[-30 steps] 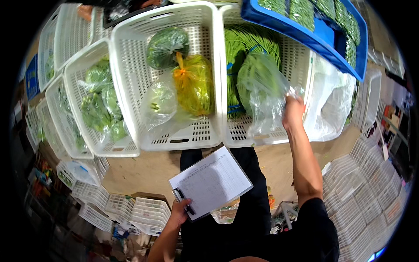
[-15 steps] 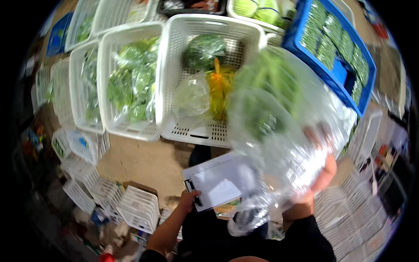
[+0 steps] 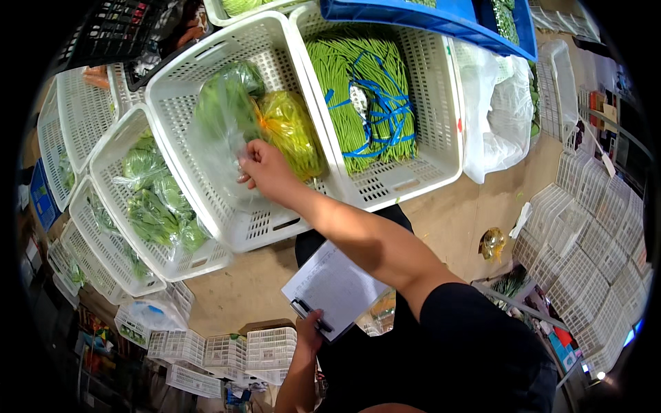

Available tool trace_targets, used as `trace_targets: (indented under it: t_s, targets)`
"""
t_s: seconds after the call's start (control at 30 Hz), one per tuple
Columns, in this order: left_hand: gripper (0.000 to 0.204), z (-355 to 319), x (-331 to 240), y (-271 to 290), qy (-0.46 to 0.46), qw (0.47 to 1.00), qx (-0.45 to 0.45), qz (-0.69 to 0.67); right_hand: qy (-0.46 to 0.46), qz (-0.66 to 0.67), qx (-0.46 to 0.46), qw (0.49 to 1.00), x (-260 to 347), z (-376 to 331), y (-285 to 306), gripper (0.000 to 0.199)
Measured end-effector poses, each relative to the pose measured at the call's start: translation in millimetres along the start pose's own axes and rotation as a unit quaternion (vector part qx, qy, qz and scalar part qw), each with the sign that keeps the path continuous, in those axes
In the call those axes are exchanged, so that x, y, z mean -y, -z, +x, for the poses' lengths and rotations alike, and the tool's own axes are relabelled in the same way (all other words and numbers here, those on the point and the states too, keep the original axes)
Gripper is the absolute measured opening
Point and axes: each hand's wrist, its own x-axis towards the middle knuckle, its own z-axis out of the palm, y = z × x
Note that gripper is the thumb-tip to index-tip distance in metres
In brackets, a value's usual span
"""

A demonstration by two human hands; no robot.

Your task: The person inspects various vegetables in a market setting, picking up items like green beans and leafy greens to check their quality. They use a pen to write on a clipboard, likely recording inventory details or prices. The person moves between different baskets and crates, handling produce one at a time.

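Observation:
My right hand point(image 3: 267, 172) reaches across into a white perforated crate point(image 3: 231, 234). Its fingers are closed on the loose end of a clear plastic bag of green vegetables point(image 3: 224, 110). Beside that bag, within the same crate, lies a yellow bag point(image 3: 289, 131) tied with an orange tie. A dark green bagged bundle point(image 3: 244, 76) sits behind them. Lower down, my left hand point(image 3: 310, 330) grips a clipboard point(image 3: 337, 282) with white sheets on it, fingers by the black clip.
A neighbouring white crate on the right holds long green beans point(image 3: 358, 62) bound with blue ties. Left of my crate stands another with bagged greens point(image 3: 155, 199). A blue crate point(image 3: 413, 15) lies across the far side. Stacked white baskets point(image 3: 585, 241) stand at right.
My right hand has carried the bag of greens leftward and down into the crate with the yellow bag. The view has turned, bringing the bean crate into sight. My left hand still holds the clipboard.

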Motion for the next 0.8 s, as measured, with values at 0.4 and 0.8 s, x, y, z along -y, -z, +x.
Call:
trace_targets:
  t_s: [0.4, 0.8]
  targets:
    - [0.038, 4, -4, -7, -0.002, 0.999, 0.003, 0.051, -0.015, -0.286, -0.174, 0.942, -92, -73, 252, 0.023]
    - [0.036, -1, -6, -30, 0.004, 0.997, -0.012, 0.073, -0.101, -0.411, -0.142, 0.895, -143, 10, 291, 0.03]
